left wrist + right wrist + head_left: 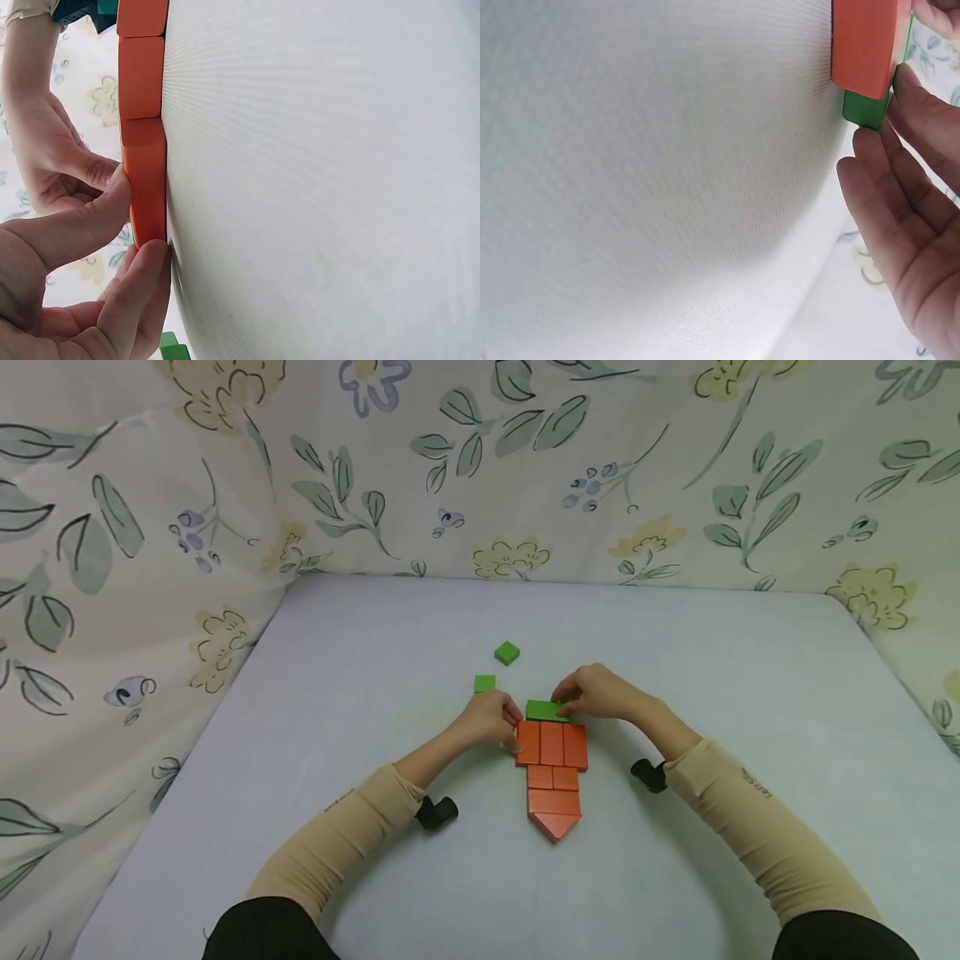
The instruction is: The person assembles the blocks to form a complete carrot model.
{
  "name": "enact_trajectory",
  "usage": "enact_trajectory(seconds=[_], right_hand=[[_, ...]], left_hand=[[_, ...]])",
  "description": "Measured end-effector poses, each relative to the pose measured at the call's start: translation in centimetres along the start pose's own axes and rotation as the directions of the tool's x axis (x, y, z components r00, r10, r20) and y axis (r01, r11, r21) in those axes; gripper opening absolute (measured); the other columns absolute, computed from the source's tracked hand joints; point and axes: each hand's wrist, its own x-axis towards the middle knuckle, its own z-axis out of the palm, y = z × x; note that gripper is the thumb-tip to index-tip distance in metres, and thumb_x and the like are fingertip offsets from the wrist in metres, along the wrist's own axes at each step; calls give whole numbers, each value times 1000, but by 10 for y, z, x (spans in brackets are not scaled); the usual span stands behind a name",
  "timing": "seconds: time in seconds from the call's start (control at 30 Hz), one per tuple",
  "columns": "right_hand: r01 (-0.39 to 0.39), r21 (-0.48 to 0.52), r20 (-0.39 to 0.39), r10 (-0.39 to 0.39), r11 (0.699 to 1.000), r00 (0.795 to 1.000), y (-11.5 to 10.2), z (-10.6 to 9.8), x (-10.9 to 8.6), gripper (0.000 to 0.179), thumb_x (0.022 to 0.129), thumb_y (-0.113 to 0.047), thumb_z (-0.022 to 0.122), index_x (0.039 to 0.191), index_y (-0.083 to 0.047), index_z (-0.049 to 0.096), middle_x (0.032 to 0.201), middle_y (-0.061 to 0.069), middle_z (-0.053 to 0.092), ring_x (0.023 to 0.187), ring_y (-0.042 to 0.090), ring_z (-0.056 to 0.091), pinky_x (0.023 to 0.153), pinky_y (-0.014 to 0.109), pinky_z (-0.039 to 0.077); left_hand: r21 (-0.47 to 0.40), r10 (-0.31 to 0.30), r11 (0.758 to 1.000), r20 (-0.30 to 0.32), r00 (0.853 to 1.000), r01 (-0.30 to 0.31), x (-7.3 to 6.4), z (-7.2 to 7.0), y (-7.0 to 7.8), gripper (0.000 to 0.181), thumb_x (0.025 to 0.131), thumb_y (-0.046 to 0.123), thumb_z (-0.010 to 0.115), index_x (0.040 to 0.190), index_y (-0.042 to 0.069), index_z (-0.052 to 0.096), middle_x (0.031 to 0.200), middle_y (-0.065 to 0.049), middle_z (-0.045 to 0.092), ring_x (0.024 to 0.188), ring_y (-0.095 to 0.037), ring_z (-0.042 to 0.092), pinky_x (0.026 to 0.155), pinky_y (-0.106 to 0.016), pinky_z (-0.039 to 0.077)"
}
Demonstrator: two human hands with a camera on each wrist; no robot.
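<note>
Orange blocks lie fitted together on the white table, with three upright rectangles side by side at the far end. My left hand (486,720) holds the leftmost of these, an orange rectangular block (528,745), thumb and fingertips against its edges. Directly beyond this row, a green rectangular block (543,710) lies crosswise. My right hand (600,692) pinches its right end; in the right wrist view the thumb and fingertips are at the green block (866,109). Toward me, the narrower orange part ends in an orange triangular block (555,826).
Two loose green blocks lie beyond my left hand: a near green block (485,682), partly behind the hand, and a farther green block (507,652) turned cornerwise. Flower-patterned cloth (450,518) borders the white table (360,652) at the back and sides.
</note>
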Motion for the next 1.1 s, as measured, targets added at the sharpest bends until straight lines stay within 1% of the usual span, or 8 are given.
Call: enact_trajectory(seconds=[0.33,0.73,0.93,1.03,1.1], right_hand=[[9,27,4,-9,1000,1000,1,0,-2,21,86,-6,72,105,3,72,93,7,71,80,17,60,75,34,52],[21,24,5,-21,999,1000,1,0,-3,21,86,-5,72,105,3,72,92,7,71,80,17,60,75,35,53],[9,-17,21,-9,1000,1000,-2,-3,1,21,87,-6,71,107,2,71,90,6,70,81,18,60,75,35,53],[22,-54,-4,-22,998,1000,-9,-6,9,20,88,-6,70,107,2,71,92,8,70,83,20,62,77,36,53],[43,-79,-26,-46,996,999,-16,-7,15,20,89,-3,68,107,3,71,96,11,70,86,22,63,80,37,53]], left_hand=[[0,-2,1000,-5,1000,2,0,1,0,36,68,0,86,100,-1,68,90,-6,65,78,-16,58,65,-23,48],[-5,27,1000,-12,1000,-28,2,2,-3,37,67,1,87,99,-1,68,90,-7,65,77,-16,59,65,-23,49],[-6,25,1000,-15,1000,-25,2,2,-2,37,68,1,86,99,-1,68,89,-7,65,77,-16,58,65,-23,48],[2,28,1000,-17,999,-28,1,2,-2,37,67,0,86,99,-2,68,88,-7,65,77,-16,58,65,-23,48],[14,29,999,-18,999,-29,1,2,-1,37,67,-1,86,99,-3,68,88,-7,65,77,-17,58,65,-24,49]])
